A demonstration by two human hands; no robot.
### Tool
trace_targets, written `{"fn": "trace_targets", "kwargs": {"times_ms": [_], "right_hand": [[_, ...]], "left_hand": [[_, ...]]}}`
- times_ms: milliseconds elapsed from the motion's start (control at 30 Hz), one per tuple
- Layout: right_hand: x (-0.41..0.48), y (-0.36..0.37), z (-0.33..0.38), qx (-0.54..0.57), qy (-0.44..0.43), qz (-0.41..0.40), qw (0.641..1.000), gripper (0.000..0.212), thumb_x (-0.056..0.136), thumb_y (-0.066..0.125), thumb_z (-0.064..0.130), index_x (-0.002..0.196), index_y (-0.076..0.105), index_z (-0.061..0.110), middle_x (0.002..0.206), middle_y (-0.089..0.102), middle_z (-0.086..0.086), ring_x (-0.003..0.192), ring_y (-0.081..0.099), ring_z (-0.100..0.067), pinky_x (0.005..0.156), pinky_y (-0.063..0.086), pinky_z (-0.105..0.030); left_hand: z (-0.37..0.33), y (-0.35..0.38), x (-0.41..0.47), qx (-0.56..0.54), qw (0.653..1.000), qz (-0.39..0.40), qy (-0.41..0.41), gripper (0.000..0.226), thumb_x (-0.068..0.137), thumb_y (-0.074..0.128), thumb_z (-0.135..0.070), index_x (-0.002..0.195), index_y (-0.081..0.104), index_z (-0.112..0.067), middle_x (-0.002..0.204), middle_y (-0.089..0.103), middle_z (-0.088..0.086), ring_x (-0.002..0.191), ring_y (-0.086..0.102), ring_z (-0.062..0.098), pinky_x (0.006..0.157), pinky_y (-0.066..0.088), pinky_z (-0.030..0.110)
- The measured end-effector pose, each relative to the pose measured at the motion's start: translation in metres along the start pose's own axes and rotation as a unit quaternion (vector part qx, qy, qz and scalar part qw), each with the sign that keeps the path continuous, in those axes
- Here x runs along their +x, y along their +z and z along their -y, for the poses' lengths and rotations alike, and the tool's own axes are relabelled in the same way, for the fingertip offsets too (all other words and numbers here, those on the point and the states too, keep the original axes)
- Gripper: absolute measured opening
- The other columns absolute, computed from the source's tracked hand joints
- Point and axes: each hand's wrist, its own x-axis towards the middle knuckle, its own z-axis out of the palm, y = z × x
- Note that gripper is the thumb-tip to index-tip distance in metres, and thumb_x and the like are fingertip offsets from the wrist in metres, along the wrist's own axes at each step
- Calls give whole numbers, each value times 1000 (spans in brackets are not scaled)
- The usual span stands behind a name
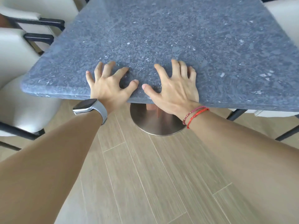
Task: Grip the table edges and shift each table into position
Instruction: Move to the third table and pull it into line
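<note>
**Both hands flat on the near edge of a stone table**

Two bare forearms reach forward over a pale wood-plank floor (145,183). The left wrist carries a grey-strapped smartwatch with a dark screen (89,109); the right wrist wears two thin red cord bracelets (195,114).

The left hand (110,84) lies palm down on the square, blue-grey speckled stone tabletop (178,38), fingers spread and slightly arched, thumb pointing toward the other hand, the heel of the hand at the rounded near edge. The right hand (176,88) lies just beside it in the same way, fingers splayed on the surface, wrist crossing the edge. Neither hand is curled under the rim; both are spread and pressing on top rather than grasping. The thumbs are near each other but apart.

Below the edge, between the wrists, a round brushed-metal pedestal base (155,122) stands on the floor.

Further off, white upholstered chairs with dark metal frames (24,46) sit close along the table's left side, and another white seat on dark legs (281,23) shows at the right.
</note>
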Motion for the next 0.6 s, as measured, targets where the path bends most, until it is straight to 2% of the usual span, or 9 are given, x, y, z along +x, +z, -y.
{"fn": "trace_targets", "kwargs": {"times_ms": [67,200,367,500,600], "right_hand": [[1,3,1,-25,7,-6,1000,85,85,23,82,153,38,32,157,33,-24,144,30,-44,116,20,-61],[0,3,3,-37,36,4,999,88,86,19,84,159,23,35,163,21,-29,147,20,-52,119,15,-63],[1,1,4,-24,63,11,998,88,86,17,84,161,8,38,166,6,-29,151,8,-52,121,5,-64],[3,5,5,-52,70,23,996,86,85,14,85,160,11,42,168,7,-23,151,8,-53,119,5,-69],[5,7,5,-69,81,40,993,81,86,15,83,156,29,43,166,23,-16,150,15,-51,118,6,-71]], "left_hand": [[0,7,5,25,1000,8,7,82,79,26,-82,148,48,-43,166,28,-1,156,13,35,121,1,68],[-2,15,6,64,998,-3,13,86,80,18,-85,152,41,-44,167,30,-2,155,19,34,120,10,68],[-1,14,8,65,998,1,4,81,84,18,-86,153,37,-50,168,30,-6,156,18,31,122,9,64],[0,16,7,56,998,-17,9,76,86,21,-84,150,42,-49,165,34,-6,155,22,30,122,11,62],[0,17,8,49,998,-26,9,76,85,22,-82,149,46,-48,164,37,-6,154,24,31,122,12,62]]}}
